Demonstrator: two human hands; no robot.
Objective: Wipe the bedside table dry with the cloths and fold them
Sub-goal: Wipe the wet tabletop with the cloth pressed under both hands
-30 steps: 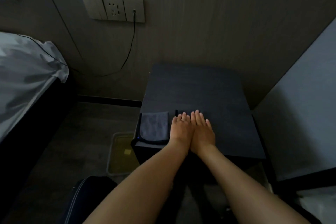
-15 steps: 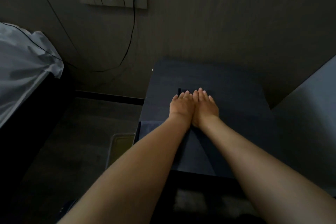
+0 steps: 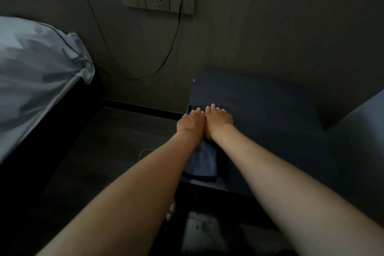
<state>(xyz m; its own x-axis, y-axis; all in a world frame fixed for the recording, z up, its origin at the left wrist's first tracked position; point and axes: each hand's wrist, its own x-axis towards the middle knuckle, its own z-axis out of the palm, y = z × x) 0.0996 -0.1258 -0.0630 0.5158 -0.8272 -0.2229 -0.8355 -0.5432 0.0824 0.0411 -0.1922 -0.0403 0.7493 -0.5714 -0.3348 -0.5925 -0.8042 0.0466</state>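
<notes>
Bed (image 3: pixel 31 81) stood at left, white sheet hanging; dark bedside table (image 3: pixel 270 114) stood against wall at right; blue cloth (image 3: pixel 204 161) lay at table's near left edge, partly under wrists; left hand (image 3: pixel 192 123) and right hand (image 3: pixel 219 120) lay side by side, touching, palms down, fingers flat and together, gripping nothing; dark cloth under them barely showed.

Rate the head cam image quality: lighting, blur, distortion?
Head view: dim, low contrast; dark bedside table barely separates from the dark cloth under the left hand and right hand; white bedsheet slightly smeared; wide-angle bending at edges; no glare.
</notes>
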